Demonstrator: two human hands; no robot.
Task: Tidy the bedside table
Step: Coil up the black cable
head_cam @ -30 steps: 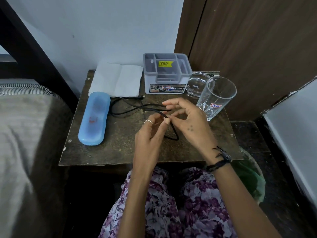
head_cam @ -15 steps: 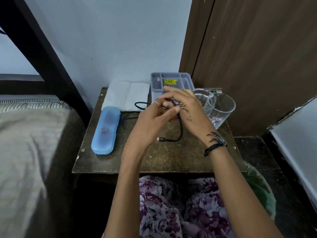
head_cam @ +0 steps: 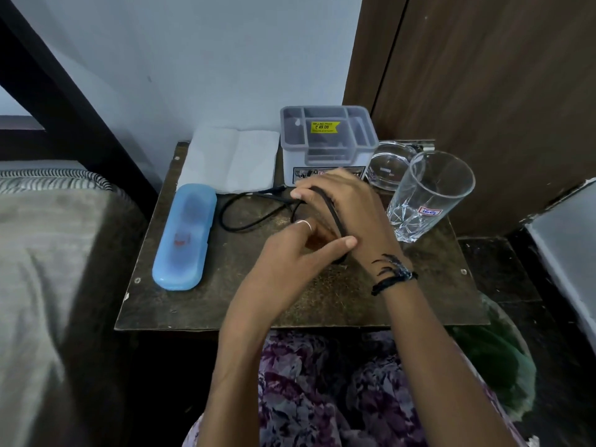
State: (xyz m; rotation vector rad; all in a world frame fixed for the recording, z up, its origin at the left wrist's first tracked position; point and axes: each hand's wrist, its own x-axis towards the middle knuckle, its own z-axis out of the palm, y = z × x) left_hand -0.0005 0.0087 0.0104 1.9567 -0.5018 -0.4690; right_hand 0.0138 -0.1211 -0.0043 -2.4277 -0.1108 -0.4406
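A black cable lies on the dark bedside table. One loop of it runs over the back of my right hand, which grips it near the grey organiser box. My left hand sits just below and left of the right hand, its thumb pressed against the loop and its fingers closed on the cable. The rest of the cable trails left toward the blue case.
A folded white cloth lies at the back left. A tall glass and a low glass dish stand at the right. A bed borders the left, a wooden door the back right, a green bag below right.
Both hands came together over the table's middle, and the cable now wraps over my right hand in a loop. The free end that lay on the table has been drawn in.
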